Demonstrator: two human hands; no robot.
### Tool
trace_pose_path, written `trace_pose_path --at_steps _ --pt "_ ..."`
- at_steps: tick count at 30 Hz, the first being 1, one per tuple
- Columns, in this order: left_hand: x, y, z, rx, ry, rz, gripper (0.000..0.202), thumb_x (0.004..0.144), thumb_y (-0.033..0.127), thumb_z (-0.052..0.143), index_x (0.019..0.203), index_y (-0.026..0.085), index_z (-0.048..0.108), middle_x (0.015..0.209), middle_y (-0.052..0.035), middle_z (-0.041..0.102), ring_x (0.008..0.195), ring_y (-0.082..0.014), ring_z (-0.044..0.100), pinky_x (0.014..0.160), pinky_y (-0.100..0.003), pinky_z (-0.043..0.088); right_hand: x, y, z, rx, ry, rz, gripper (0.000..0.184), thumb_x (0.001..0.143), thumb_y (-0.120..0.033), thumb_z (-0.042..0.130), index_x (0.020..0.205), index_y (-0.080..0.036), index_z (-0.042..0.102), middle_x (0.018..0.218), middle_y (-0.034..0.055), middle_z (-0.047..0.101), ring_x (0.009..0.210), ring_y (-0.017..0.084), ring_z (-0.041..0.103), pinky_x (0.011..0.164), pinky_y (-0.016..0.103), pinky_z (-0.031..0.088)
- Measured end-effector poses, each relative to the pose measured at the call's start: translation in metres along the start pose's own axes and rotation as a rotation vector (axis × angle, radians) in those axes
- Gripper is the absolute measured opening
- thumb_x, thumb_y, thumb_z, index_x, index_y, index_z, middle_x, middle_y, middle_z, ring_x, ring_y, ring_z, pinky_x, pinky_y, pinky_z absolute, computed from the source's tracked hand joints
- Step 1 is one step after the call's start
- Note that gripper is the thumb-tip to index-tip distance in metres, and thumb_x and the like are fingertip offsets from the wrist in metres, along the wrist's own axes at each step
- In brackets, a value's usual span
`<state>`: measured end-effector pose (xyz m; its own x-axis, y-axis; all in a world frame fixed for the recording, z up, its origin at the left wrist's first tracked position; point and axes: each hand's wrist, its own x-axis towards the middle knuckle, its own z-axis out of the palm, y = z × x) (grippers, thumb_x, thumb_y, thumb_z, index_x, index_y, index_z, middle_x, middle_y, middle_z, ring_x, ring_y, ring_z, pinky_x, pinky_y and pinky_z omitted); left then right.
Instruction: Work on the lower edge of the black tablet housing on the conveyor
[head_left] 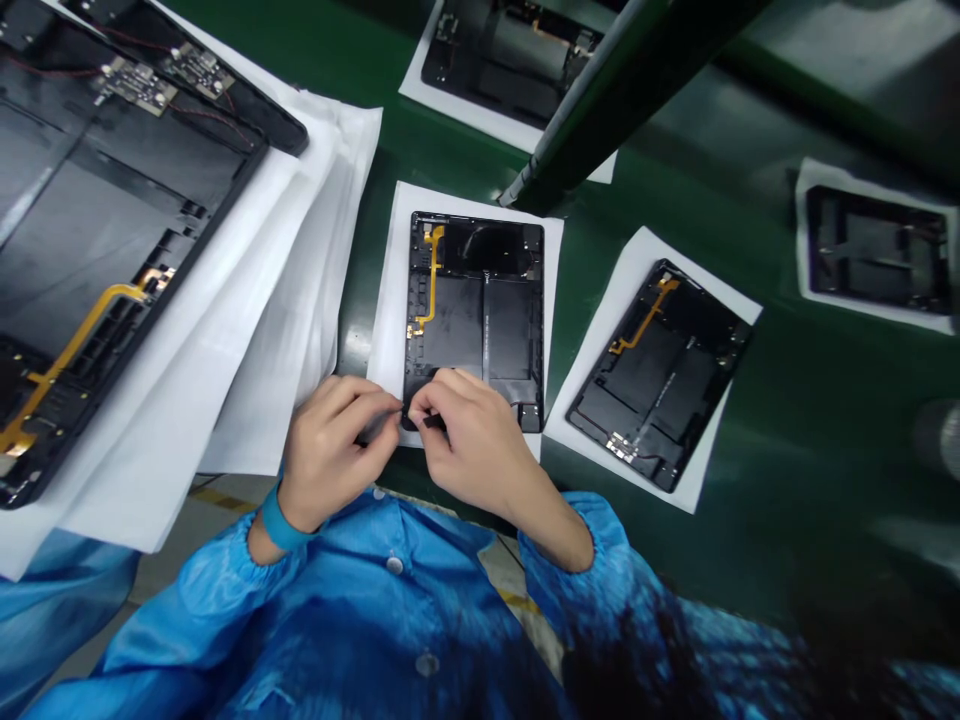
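Head view: green surface (787, 480) carries several opened tablet housings on white sheets. Largest, upper left, a tablet housing (97, 220) lies on a stack of white sheets (247, 330). At centre, the middle tablet housing (476, 310) rests on its own sheet (386, 310). Left hand (330, 450) and right hand (472, 440) meet at its near edge, each grip narrow, pinching a small dark part (433, 423).
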<state>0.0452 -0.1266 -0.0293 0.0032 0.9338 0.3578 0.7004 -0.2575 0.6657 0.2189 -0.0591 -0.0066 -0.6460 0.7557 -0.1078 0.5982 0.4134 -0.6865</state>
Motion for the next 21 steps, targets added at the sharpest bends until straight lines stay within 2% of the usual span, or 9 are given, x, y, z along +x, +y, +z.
trace_pose_path --at_steps 4,13,21 --pt "0.0001 -0.0002 -0.0032 -0.045 -0.018 0.046 0.007 0.095 0.014 0.065 0.097 0.020 0.068 0.088 0.0009 0.066 0.081 -0.0128 0.060 0.073 -0.027 0.049 -0.0010 -0.0001 0.0008 0.019 -0.001 0.000 0.016 0.078 -0.007 0.051 0.080 -0.021 0.058 0.083 0.0029 0.059 0.082 0.021 0.051 0.074 0.035 0.039" --pt "-0.0001 -0.0004 -0.0041 -0.045 -0.025 0.051 0.010 0.097 0.014 0.063 0.100 0.021 0.070 0.089 -0.0012 0.067 0.081 -0.0138 0.061 0.072 -0.028 0.051 -0.0019 0.0006 0.0019 0.031 0.029 -0.006 0.016 0.078 -0.007 0.052 0.079 -0.021 0.059 0.082 0.0025 0.059 0.080 0.021 0.051 0.073 0.035 0.039" --pt "-0.0008 -0.0009 -0.0028 -0.026 -0.037 0.059 0.011 0.098 0.013 0.064 0.103 0.020 0.070 0.092 -0.0021 0.067 0.085 -0.0142 0.061 0.075 -0.028 0.051 -0.0022 -0.0004 0.0022 0.031 0.051 -0.007 0.012 0.085 -0.010 0.055 0.083 -0.022 0.054 0.084 0.0020 0.060 0.081 0.021 0.053 0.074 0.034 0.039"
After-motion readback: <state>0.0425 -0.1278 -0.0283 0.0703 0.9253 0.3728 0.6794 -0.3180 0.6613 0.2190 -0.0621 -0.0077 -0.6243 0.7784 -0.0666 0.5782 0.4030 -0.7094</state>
